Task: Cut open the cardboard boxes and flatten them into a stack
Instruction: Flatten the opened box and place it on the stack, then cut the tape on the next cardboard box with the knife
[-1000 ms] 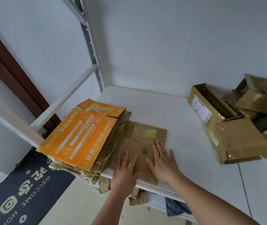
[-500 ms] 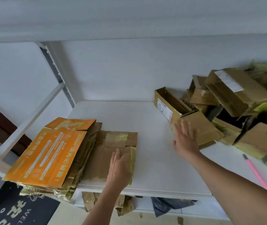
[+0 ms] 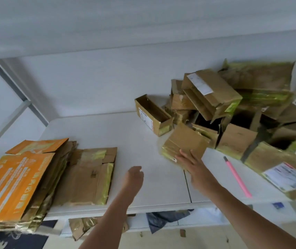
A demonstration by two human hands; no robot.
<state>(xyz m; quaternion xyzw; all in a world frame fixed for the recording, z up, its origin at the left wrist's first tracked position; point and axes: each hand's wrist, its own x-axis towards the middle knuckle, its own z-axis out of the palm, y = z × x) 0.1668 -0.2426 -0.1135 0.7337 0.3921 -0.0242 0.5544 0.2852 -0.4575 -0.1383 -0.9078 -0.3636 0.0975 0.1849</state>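
Right hand point(image 3: 196, 170), fingers straight and spread, touches near edge of closed small box point(image 3: 186, 143) lying just beyond fingertips at right-centre of shelf point(image 3: 125, 141), long axis slanting far-right; left hand point(image 3: 134, 175), loosely curled, empty, hovers farther left.

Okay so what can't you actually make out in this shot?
- Left hand, head view: fingers curl away from the camera, hidden behind the hand's back.
- Pink tool: its far tip is too small and blurred to identify.
- Shipping label text: motion blur makes it unreadable.
- Orange flattened box: cut off by the left edge.
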